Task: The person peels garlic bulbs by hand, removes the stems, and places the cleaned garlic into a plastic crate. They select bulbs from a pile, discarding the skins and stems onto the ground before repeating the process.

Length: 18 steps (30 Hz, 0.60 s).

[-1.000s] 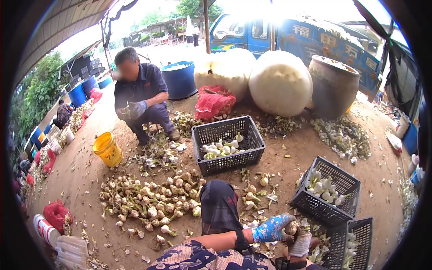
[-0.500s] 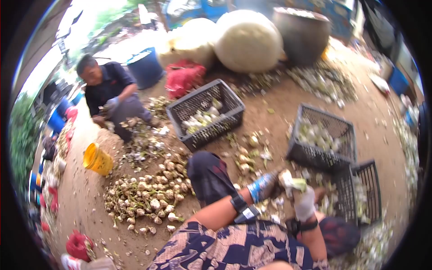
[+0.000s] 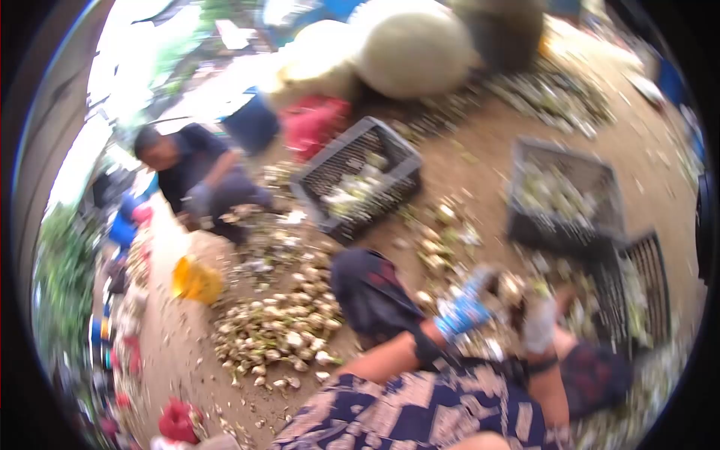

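Note:
My left hand point(image 3: 466, 309), in a blue-and-white glove with dark fingers, is closed around a garlic bulb point(image 3: 512, 288) above my lap. My right hand point(image 3: 538, 327), in a white glove, is closed just to the right of the bulb and close against it. Blur hides what its fingers hold. To the left of my knee lies a big heap of garlic bulbs point(image 3: 281, 330) with stems. A smaller group of garlic bulbs point(image 3: 439, 240) lies in front of my hands.
A black crate point(image 3: 409, 176) with trimmed garlic stands ahead, another crate point(image 3: 611, 225) to the right, and a tilted crate point(image 3: 660, 289) beside my right knee. A co-worker point(image 3: 199, 176) crouches at left near a yellow bucket point(image 3: 196, 280). Large pale sacks point(image 3: 412, 49) stand behind.
The view has swung so the surroundings appear shifted, mostly rightward at left and in the middle. My hands remain together at the garlic; the pale green stem seen earlier is less visible now.

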Tool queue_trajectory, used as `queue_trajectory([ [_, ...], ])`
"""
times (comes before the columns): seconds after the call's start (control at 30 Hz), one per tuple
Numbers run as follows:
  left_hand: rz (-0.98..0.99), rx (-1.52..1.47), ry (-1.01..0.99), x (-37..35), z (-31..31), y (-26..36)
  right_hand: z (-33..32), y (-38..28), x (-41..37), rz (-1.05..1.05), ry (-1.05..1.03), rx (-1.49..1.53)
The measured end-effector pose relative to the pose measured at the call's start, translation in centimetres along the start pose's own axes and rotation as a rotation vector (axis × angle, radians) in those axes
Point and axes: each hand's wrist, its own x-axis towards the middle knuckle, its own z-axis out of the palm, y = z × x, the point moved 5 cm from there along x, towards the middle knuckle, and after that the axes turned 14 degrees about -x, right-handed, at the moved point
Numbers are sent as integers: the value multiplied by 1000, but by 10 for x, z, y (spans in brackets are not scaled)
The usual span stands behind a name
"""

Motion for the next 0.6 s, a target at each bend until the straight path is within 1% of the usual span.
queue_trajectory([
  [0.03,-21,159,-54,4,-1,4,10,-3,4,-94,-23,2],
  [0.07,-97,74,-49,7,4,1,-12,11,6,-134,34,-139],
  [0.1,-277,-106,-17,8,8,5,-30,20,6,5,-39,-236],
  [0.13,-360,-328,21,11,11,-2,-31,22,7,55,-11,-207],
  [0.17,-334,-274,61,12,7,-4,-32,24,8,111,28,-172],
  [0.23,-356,-352,-11,12,7,-3,-24,9,5,-50,7,-496],
  [0.27,-288,-351,-15,13,8,-2,-33,20,11,-4,43,-450],
  [0.3,-271,-305,-12,13,7,-3,-40,34,14,47,146,-242],
  [0.37,-226,-67,-4,12,7,17,-21,6,7,-134,33,-531],
  [0.4,-205,104,-5,11,7,31,-17,2,4,-143,29,-527],
  [0.43,-172,62,-23,10,8,29,-12,0,1,-167,9,-409],
  [0.47,-128,86,-39,10,6,27,-9,-2,1,-190,-11,-292],
  [0.5,-85,110,-56,11,5,25,-9,-2,3,-198,-15,-288],
  [0.57,-88,122,-81,12,5,28,-12,7,4,-183,-4,-179],
  [0.6,-98,126,-104,13,6,29,-40,41,28,-298,55,-126],
])
